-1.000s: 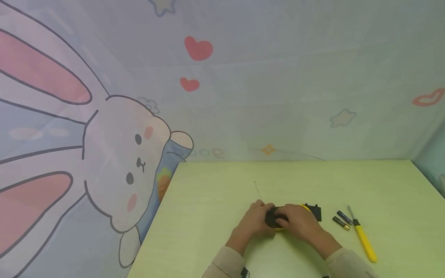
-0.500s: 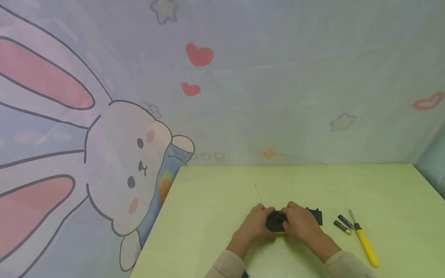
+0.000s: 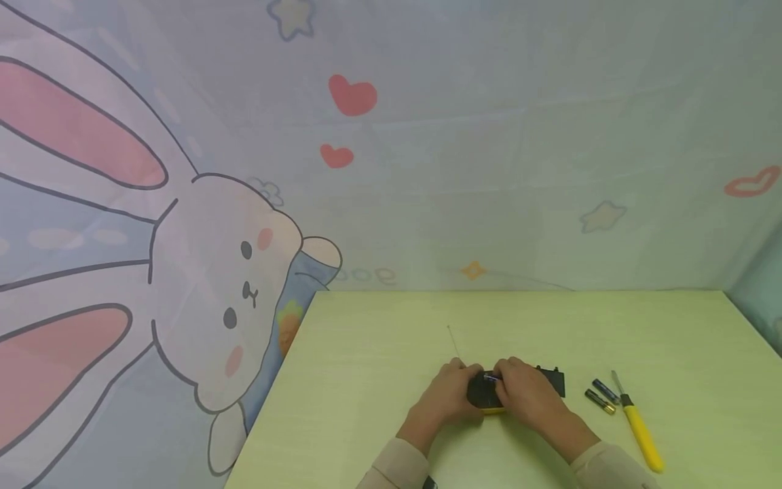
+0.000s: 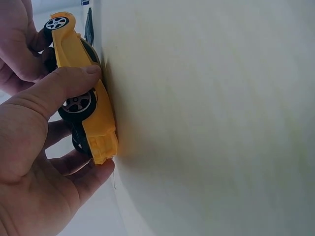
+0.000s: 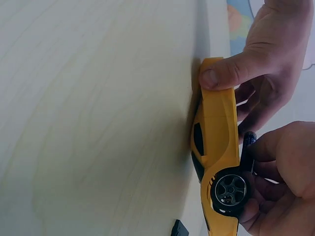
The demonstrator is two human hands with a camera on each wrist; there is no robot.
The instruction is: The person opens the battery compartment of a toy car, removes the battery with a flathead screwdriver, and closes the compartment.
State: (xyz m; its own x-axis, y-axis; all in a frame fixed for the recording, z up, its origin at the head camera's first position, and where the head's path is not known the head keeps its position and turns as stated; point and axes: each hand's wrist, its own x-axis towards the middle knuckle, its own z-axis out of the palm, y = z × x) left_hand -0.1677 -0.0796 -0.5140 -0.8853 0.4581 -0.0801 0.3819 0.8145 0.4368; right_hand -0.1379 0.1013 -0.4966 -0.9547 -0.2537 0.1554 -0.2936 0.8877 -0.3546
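Note:
A yellow toy car (image 5: 219, 118) lies upside down on the table, its black underside (image 3: 479, 394) facing up. My left hand (image 3: 449, 394) grips one end of it, the thumb (image 4: 74, 81) along the yellow side by a wheel (image 4: 78, 104). Over the car's middle, my right hand (image 3: 528, 394) pinches a dark battery (image 5: 249, 142) between thumb and fingers. In the right wrist view the battery stands tilted out from the underside, near a wheel (image 5: 230, 191). The right fingers hide its lower part.
A flat black cover (image 3: 554, 382) with small tabs lies right of the car. Further right are two loose batteries (image 3: 601, 401) and a yellow-handled screwdriver (image 3: 641, 435). A thin wire (image 3: 453, 341) sticks out beyond my left hand. The wooden tabletop (image 3: 342, 380) meets a printed cloth behind.
My right fingers have drawn back slightly and uncovered more of the car's underside, and the battery between them shows more plainly. The left hand keeps its grip. The head view has tilted a little.

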